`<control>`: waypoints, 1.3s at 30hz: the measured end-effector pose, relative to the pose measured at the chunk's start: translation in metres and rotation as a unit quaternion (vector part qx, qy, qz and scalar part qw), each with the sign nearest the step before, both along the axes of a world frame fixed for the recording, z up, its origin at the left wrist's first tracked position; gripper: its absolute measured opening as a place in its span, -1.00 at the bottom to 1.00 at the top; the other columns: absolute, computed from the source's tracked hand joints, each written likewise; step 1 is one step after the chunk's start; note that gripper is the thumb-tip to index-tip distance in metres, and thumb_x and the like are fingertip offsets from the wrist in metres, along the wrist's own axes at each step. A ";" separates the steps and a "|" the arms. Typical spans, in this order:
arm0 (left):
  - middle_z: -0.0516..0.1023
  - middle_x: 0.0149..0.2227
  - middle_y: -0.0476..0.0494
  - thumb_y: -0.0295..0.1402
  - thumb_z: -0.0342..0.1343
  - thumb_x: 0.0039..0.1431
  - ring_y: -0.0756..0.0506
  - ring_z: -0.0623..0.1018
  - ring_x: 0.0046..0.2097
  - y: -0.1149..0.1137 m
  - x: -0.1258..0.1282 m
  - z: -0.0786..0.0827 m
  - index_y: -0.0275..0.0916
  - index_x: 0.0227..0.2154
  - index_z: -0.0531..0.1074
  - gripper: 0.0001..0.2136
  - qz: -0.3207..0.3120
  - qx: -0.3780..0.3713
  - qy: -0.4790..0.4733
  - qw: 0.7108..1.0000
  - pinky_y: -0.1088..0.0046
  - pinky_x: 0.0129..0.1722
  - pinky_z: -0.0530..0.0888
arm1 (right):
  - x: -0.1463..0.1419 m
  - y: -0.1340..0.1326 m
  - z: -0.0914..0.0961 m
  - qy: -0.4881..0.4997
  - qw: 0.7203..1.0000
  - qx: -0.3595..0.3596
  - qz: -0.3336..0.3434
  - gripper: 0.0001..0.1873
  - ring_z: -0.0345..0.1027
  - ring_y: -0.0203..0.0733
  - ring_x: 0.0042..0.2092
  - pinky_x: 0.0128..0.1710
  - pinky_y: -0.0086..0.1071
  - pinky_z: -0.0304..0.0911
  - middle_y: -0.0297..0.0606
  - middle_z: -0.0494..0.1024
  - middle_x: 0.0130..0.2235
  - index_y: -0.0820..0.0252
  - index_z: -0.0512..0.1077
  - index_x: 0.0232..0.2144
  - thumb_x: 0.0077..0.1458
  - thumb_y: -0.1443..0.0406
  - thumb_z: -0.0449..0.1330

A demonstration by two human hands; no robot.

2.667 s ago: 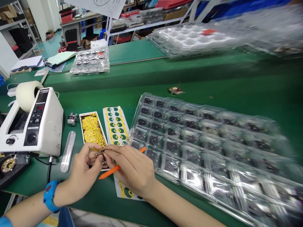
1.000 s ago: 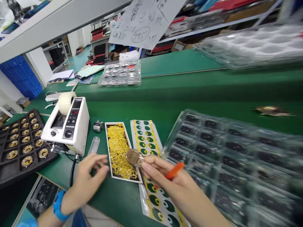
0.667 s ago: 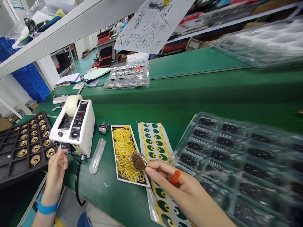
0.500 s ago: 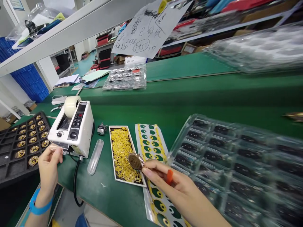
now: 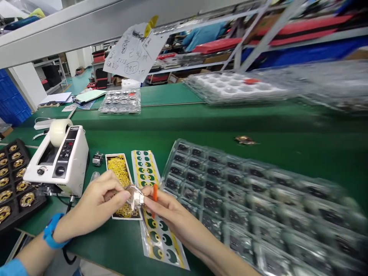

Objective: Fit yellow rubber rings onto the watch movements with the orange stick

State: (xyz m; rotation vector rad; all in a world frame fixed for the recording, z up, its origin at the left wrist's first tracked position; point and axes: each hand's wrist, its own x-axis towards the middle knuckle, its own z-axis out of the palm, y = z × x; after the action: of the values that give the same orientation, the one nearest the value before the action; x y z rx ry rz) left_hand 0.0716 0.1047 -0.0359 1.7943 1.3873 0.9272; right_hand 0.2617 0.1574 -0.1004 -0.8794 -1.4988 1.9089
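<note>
A shiny round metal watch case (image 5: 135,197) is held up over the near end of a white box (image 5: 138,217) of yellow rings (image 5: 118,168). My right hand (image 5: 165,205) pinches its right edge; an orange band (image 5: 155,193) circles one finger. Closed thumb to fingers, my left hand (image 5: 100,199) touches the case's left edge. Whether clear tape lies between those fingertips and the case, I cannot make out. Left of the hands stands a white tape dispenser (image 5: 71,161) with a clear roll (image 5: 59,132). Under my right hand runs a sheet of green and yellow stickers (image 5: 145,168).
A large clear tray (image 5: 198,165) of dark parts covers the right side. A black tray (image 5: 13,207) with gold parts lies at far left. Behind are a small metal counter (image 5: 97,158), a loose metal piece (image 5: 244,140), a tray (image 5: 120,101) and a hanging paper (image 5: 135,53).
My left hand has left the tape dispenser's outlet and come right to the watch case. The watch case now shows a bright silvery face instead of the bronze one. The view has swung right.
</note>
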 end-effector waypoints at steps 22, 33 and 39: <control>0.21 -0.47 0.00 -0.25 -0.01 0.26 -0.04 0.26 -0.39 0.012 0.007 -0.037 -0.22 -0.60 0.28 -0.68 -0.002 -0.072 -0.052 0.996 0.42 -0.41 0.18 | 0.001 0.001 0.002 0.004 0.998 -0.056 0.029 -0.49 -0.02 -0.30 -0.45 -0.38 -0.40 0.00 -0.43 0.15 -0.50 0.14 0.25 -0.51 -0.02 -0.16 0.21; 0.20 -0.47 0.04 -0.33 0.00 0.23 -0.01 0.28 -0.45 0.011 0.013 -0.041 -0.22 -0.59 0.18 -0.73 0.067 -0.011 0.097 0.993 0.44 -0.44 0.17 | 0.001 0.001 0.000 0.012 0.999 -0.023 0.023 -0.53 0.02 -0.29 -0.42 -0.37 -0.40 0.00 -0.41 0.18 -0.49 0.15 0.29 -0.50 0.06 -0.11 0.19; 0.29 -0.45 0.01 -0.43 0.06 0.23 -0.02 0.32 -0.42 0.013 0.002 -0.040 -0.23 -0.46 0.35 -0.86 0.134 0.143 0.072 0.978 0.45 -0.43 0.27 | 0.004 0.002 0.001 0.017 1.000 -0.016 0.007 -0.52 -0.02 -0.30 -0.46 -0.41 -0.41 -0.02 -0.43 0.16 -0.52 0.15 0.28 -0.52 0.05 -0.12 0.20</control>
State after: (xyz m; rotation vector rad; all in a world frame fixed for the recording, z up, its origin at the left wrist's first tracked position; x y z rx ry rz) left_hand 0.0735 0.1179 -0.0763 1.9469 1.6889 1.2086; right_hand 0.2656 0.1599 -0.0994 -0.8479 -1.4633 1.9532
